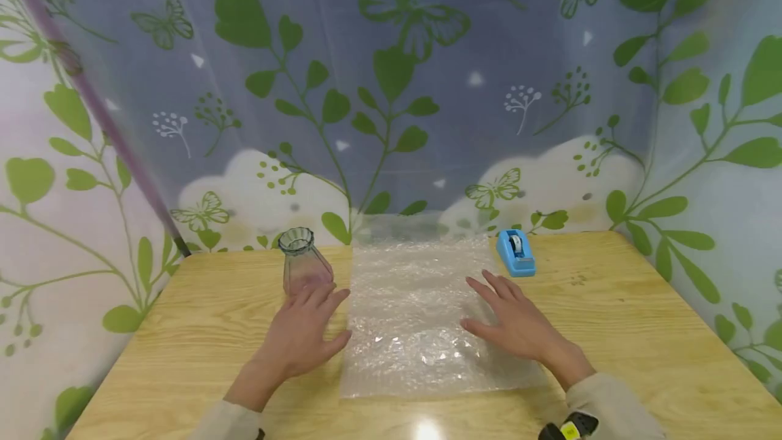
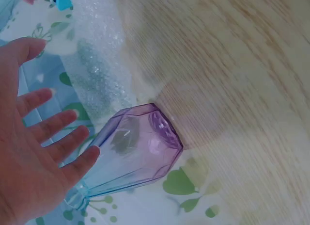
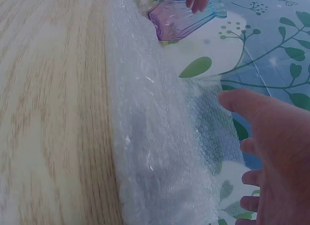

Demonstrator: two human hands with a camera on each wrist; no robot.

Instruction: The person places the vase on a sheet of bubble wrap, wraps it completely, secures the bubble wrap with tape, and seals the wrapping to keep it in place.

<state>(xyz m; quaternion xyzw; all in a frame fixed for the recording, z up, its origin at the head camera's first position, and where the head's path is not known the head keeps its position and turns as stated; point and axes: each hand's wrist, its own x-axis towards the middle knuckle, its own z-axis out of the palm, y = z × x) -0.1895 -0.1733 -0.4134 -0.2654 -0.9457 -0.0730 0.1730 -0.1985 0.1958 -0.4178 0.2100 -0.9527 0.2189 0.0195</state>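
L hand (image 1: pixel 299 339) by clear vase (image 1: pixel 301 265), fingers spread, nothing gripped; contact w/ vase unclear. R hand (image 1: pixel 519 323) at R side of bubble wrap (image 1: pixel 409 328), fingers apart too, holding nothing. Wrap on worktop (image 1: pixel 208 331) btwn hands, vase upright to its L, blue tape disp. (image 1: pixel 519 262) beyond R hand.

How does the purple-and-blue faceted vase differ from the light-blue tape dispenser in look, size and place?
The purple-and-blue faceted vase is see-through; the light-blue tape dispenser is opaque. The vase looks taller than the dispenser. The vase stands left of the clear bubble-wrap sheet, the dispenser right of it. Both stand on the wooden table.
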